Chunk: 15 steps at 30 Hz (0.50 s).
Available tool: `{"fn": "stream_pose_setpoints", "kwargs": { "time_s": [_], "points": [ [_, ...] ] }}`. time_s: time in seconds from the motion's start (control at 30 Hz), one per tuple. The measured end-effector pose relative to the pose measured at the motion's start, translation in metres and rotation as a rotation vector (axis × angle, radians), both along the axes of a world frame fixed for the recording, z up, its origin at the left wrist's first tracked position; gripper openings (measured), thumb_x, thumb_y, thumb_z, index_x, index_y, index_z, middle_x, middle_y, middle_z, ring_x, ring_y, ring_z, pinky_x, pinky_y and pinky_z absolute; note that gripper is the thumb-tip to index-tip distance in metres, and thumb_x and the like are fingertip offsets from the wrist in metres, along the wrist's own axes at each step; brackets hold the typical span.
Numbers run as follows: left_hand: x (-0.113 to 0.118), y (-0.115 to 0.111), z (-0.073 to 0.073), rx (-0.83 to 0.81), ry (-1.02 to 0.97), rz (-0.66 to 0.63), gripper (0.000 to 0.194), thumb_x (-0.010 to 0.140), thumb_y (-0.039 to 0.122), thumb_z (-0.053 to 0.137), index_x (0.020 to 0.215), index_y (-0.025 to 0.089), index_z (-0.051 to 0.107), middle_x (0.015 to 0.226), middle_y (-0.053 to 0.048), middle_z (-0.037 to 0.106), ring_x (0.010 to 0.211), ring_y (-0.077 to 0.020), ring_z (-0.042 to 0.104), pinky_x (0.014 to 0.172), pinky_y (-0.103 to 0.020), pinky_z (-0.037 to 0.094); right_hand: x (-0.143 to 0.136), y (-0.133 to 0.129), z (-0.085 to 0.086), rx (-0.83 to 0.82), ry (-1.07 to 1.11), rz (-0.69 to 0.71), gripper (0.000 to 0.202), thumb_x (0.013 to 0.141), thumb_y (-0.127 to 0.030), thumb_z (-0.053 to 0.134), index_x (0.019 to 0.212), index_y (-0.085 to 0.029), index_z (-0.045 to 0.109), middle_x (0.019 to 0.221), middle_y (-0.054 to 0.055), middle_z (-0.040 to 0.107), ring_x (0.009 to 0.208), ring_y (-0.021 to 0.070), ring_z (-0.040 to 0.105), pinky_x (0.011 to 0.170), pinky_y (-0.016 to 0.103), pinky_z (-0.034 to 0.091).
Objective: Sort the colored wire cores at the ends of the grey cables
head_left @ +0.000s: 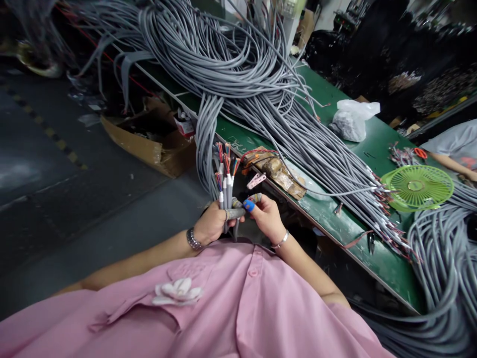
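My left hand (213,223) is closed around several grey cables (225,191), whose stripped ends point up with thin coloured wires fanned out. Tape or finger covers wrap some of its fingers. Close against it, my right hand (266,216) has thumb and fingers pinched together, with a blue cover on the thumb. Whatever lies in that pinch is too small to make out. The held cables hang from a large grey cable bundle (208,134) draped over the table edge. A pink clip (256,180) is just beyond my right hand.
Long grey cables cover much of the green table (320,89). On it are a green basket-like fan cover (417,186), a white plastic bag (354,119), orange-handled scissors (421,153) and taped cardboard (285,174). A cardboard box (149,144) stands on the floor at left. Another person's arm (452,161) is at right.
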<state>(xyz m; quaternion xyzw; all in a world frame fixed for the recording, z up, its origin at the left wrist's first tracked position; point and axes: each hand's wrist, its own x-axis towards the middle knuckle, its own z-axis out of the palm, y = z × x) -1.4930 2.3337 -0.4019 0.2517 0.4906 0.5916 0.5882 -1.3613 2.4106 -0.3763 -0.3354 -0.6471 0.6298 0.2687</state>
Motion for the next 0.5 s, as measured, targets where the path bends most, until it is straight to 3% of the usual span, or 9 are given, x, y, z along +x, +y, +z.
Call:
{"fn": "stream_pose_setpoints", "kwargs": {
  "time_s": [0.1, 0.3, 0.5],
  "points": [
    [-0.0019, 0.0001, 0.0031, -0.014, 0.014, -0.049, 0.019, 0.067, 0.027, 0.074, 0.064, 0.012, 0.063, 0.057, -0.003, 0.062, 0.041, -0.0062, 0.043, 0.04, -0.018, 0.032, 0.0006, 0.0028, 0.0009, 0.011, 0.017, 0.062, 0.025, 0.083, -0.044, 0.061, 0.081, -0.019, 0.058, 0.059, -0.003, 0.057, 0.053, 0.0106, 0.052, 0.054, 0.023, 0.045],
    [-0.0095, -0.001, 0.0054, -0.051, 0.086, -0.117, 0.027, 0.072, 0.035, 0.071, 0.062, 0.01, 0.064, 0.057, -0.006, 0.064, 0.039, -0.0065, 0.043, 0.039, -0.019, 0.031, 0.0011, 0.0103, 0.0028, 0.186, -0.076, 0.112, 0.02, 0.084, -0.037, 0.059, 0.088, -0.017, 0.065, 0.075, 0.001, 0.062, 0.064, 0.0116, 0.054, 0.058, 0.023, 0.045],
    [-0.0032, -0.0011, 0.0036, 0.005, 0.033, 0.053, 0.019, 0.071, 0.029, 0.071, 0.067, 0.013, 0.063, 0.058, -0.003, 0.064, 0.04, -0.006, 0.043, 0.04, -0.018, 0.03, -0.0018, 0.0055, -0.0067, 0.089, -0.078, -0.02, 0.023, 0.081, -0.039, 0.063, 0.08, -0.016, 0.063, 0.068, -0.001, 0.059, 0.058, 0.0104, 0.049, 0.055, 0.023, 0.043]
  ]
}}
